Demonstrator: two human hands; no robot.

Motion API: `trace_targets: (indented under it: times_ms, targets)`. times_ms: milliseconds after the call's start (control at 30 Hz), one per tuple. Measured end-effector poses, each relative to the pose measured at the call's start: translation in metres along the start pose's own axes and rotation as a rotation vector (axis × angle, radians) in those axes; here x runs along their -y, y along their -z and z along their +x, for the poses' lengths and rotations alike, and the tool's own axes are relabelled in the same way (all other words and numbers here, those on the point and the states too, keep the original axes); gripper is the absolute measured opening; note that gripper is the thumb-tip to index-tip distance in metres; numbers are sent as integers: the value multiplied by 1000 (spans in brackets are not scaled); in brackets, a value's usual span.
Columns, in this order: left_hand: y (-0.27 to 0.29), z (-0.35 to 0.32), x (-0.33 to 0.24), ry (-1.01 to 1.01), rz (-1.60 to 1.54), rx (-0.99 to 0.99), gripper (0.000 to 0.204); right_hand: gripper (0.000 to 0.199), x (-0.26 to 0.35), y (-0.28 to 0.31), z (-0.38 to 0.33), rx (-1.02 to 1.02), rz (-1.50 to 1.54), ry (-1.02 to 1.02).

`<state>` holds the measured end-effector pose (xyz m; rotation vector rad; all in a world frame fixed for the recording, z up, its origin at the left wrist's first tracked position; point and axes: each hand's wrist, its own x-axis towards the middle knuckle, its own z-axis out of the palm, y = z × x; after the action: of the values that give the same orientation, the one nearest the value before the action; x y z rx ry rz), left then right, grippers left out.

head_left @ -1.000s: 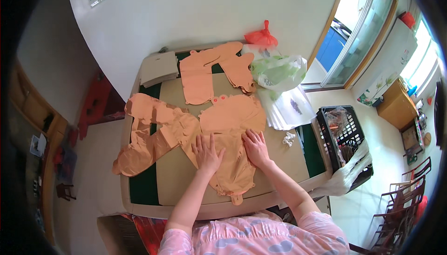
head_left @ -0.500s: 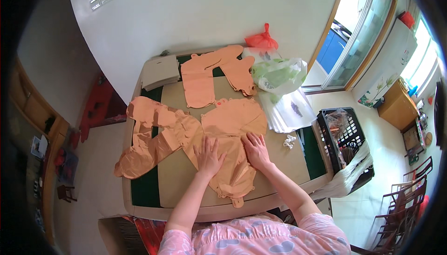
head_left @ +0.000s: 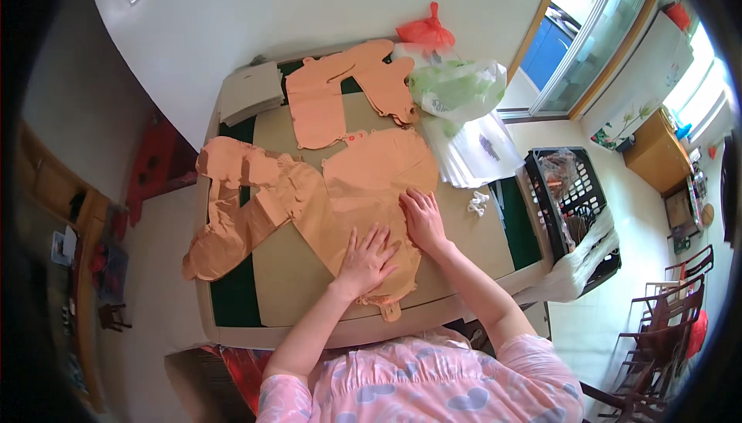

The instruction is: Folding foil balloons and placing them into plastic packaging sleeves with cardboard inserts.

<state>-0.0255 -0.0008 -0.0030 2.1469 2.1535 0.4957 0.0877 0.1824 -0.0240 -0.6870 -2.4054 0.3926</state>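
Observation:
A flat, uninflated rose-gold foil balloon (head_left: 379,164) lies in front of me on the table, its tabbed end toward my body. My left hand (head_left: 366,263) rests palm down on its near part, fingers spread. Along its right edge, my right hand (head_left: 423,222) lies with fingers stretched out, pressing on the foil. Joined to or overlapping it on the left is a creased, folded stretch of the same foil (head_left: 232,191); I cannot tell which. Farther back lie more flat foil balloons (head_left: 317,110), stacked and curved in shape.
Beige card sheets (head_left: 251,92) are piled at the back left. At the back right sit a red plastic bag (head_left: 427,30), a green-white bag (head_left: 457,89) and clear plastic sleeves (head_left: 481,152). A small white bundle (head_left: 478,204) lies right of my hands. Beyond the table edge stands a black crate (head_left: 568,191).
My left hand has slid nearer to me and to the right over the foil, closer to my right hand. The right hand stays by the balloon's right edge. The whole view has shifted slightly.

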Motion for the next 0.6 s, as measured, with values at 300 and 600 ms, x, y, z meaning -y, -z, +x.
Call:
trace_targets:
  times_ms: [300,600]
  targets:
    - [-2,-9,6,29,-51,52,60,27,-3,-3,-3,-43,-56,30]
    - [-12,7,52,498,17,-325,72,29,0,-2,-4,40,-74,13]
